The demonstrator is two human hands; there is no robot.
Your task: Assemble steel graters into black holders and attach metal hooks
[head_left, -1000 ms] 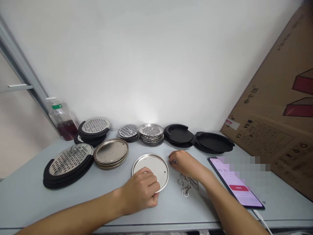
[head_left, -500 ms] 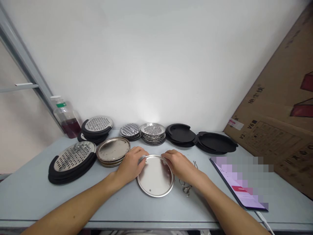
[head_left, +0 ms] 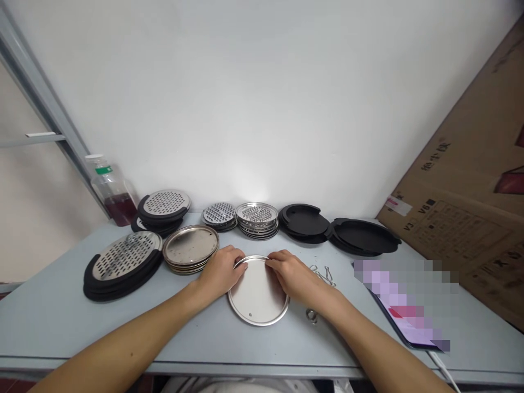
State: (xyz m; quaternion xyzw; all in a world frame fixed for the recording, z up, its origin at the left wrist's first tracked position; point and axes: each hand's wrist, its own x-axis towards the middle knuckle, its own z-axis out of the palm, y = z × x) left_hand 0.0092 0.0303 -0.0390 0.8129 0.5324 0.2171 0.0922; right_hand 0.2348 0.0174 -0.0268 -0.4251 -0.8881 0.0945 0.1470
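A shallow round metal plate [head_left: 258, 292] with a raised rim and a small hole near its front edge lies in front of me. My left hand [head_left: 223, 270] grips its upper left rim, thumb over the edge. On the upper right rim my right hand [head_left: 291, 273] has its fingers bent over the edge; what lies under the fingertips is hidden. Small metal clips [head_left: 325, 274] lie beside and partly behind my right forearm, with metal rings [head_left: 311, 316] closer to me. Left of my left hand is a stack of similar round plates [head_left: 191, 245].
Perforated discs in black holders [head_left: 126, 262] are stacked at left, near a bottle of dark red liquid [head_left: 119, 207]. Grater discs [head_left: 257, 214] and black round holders [head_left: 307, 222] line the wall. A phone [head_left: 403, 316] with a cable and a cardboard box [head_left: 458, 218] are at right.
Both hands stay at the plate's far rim. My right fingers have shifted slightly left along it, and more of the clips shows beyond my right forearm. The view has tilted slightly.
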